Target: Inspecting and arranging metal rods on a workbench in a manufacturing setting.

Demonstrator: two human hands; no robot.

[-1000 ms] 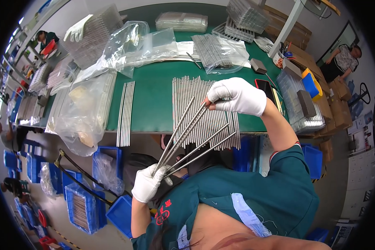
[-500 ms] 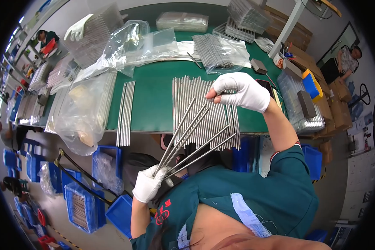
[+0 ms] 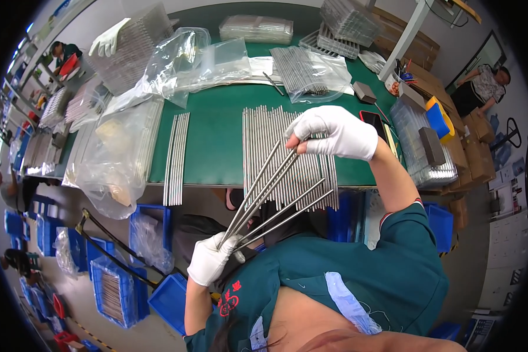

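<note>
My left hand (image 3: 213,260), in a white fingerless-tip glove, is closed round the lower ends of several thin metal rods (image 3: 256,199). The rods fan out up and to the right. At the upper ends of the middle rods, my right hand (image 3: 337,134), gloved the same way with bare fingertips, pinches a rod tip between thumb and fingers. Behind it, a wide row of metal rods (image 3: 261,132) lies side by side on the green table (image 3: 214,135), their near ends jutting past its front edge. A smaller group of rods (image 3: 176,158) lies further left.
Clear plastic bags (image 3: 179,61) and stacked plastic trays (image 3: 132,50) fill the back left. More rods lie under a bag (image 3: 302,70) at the back. Trays with grey blocks (image 3: 431,146) stand at right. Blue bins (image 3: 117,293) are on the floor; another person (image 3: 484,88) is at far right.
My right hand has moved slightly down and left, its fingertips reaching the rod ends. The left hand with its rods has barely shifted.
</note>
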